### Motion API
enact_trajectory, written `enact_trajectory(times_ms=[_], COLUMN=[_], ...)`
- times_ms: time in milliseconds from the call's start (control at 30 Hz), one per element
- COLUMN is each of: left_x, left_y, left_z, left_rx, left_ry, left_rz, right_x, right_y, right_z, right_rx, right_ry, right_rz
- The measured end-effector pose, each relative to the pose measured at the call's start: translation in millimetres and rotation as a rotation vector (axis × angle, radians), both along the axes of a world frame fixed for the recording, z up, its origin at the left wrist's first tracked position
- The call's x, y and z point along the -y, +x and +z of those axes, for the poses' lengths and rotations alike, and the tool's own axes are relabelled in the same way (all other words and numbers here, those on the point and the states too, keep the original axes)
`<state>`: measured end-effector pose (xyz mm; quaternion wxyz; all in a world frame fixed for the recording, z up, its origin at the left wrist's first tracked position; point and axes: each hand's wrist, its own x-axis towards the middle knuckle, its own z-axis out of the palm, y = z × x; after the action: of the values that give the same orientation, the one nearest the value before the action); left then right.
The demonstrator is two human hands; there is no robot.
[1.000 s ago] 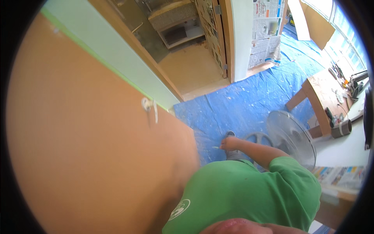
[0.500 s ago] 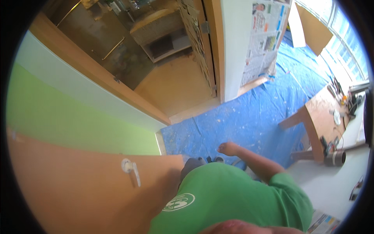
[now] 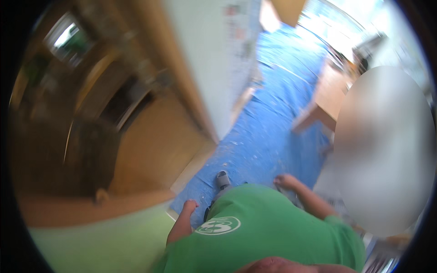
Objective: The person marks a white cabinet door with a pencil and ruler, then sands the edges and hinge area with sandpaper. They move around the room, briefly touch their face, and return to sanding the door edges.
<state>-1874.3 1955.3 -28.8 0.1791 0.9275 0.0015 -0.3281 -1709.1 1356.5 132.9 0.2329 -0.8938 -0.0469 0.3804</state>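
Observation:
My left hand [image 3: 190, 206] hangs low beside my body at the left, fingers curled in and somewhat blurred. No object shows in it. On the other side, my right hand [image 3: 286, 181] is held out over the blue sheet [image 3: 268, 136] on the floor, its fingers loosely closed with nothing visible between them. Neither hand touches any of the things around. Between them lies my green shirt [image 3: 273, 214], and one foot in a grey sandal [image 3: 223, 179] steps forward on the sheet.
To the left, a doorway opens onto a room with a tan floor [image 3: 150, 154]. A wall corner [image 3: 200, 50] stands ahead. At the right is a wooden table [image 3: 327, 98] with things on it; a grey blurred oval hides what is beside it. A light-green wall [image 3: 114, 241] is near left.
My view has swung left and forward, and the door with the handle is out of sight. My left hand has come into view; the wooden table sits further left in the picture.

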Motion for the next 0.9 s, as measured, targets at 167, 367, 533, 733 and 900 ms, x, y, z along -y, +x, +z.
enact_trajectory(times_ms=[167, 367, 533, 733, 900], left_x=[31.1, 119.2, 207.0, 195.8, 233.6], left_y=[204.7, 349.1, 402.0, 440.6, 472.6], left_z=[50.2, 91.8, 95.4, 43.8, 83.6], left_rx=[-0.163, -0.06, -0.075, -0.159, -0.271], left_ry=[-0.391, -0.395, -0.249, -0.047, -0.045], left_rz=[0.654, 0.419, 0.155, 0.089, 0.28], right_x=[17.2, 17.0, 54.4, 138.0, 192.3], right_y=[4.2, 6.6, 73.4, 163.9, 178.4], right_z=[76.6, 87.5, 87.1, 80.5, 83.5], right_rx=[-0.002, -0.011, -0.059, -0.251, -0.32], right_ry=[0.05, 0.192, 0.37, 0.586, 0.668], right_rz=[-0.384, -0.619, -0.584, -0.479, -0.575])
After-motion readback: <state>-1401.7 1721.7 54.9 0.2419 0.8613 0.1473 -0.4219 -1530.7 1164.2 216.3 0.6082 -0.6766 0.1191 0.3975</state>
